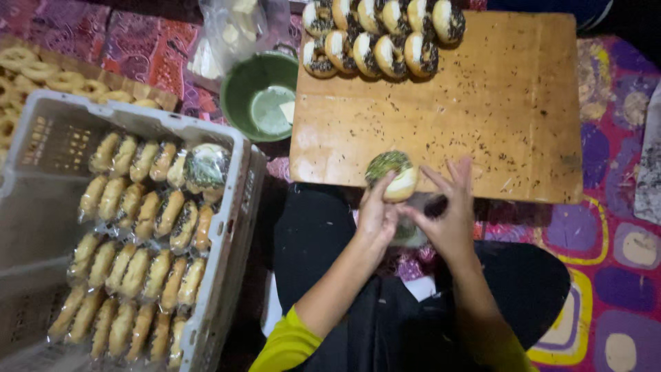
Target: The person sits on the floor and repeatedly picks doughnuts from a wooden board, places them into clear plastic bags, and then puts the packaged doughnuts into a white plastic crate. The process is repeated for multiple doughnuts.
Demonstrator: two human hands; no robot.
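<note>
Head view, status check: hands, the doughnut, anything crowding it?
Left hand and right hand both grip one sprinkled doughnut at the wooden board edge. Clear wrap below it. Crate of packed doughnuts left, apart.

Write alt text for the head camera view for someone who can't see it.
Two hands, the left hand and right hand, hold a sprinkle-topped doughnut over the near edge of a wooden board. More doughnuts line the board's far edge, beside a green bowl and a grey crate of wrapped doughnuts.

Sprinkle-strewn wooden board (482, 117); topped doughnuts (382, 34)
</note>
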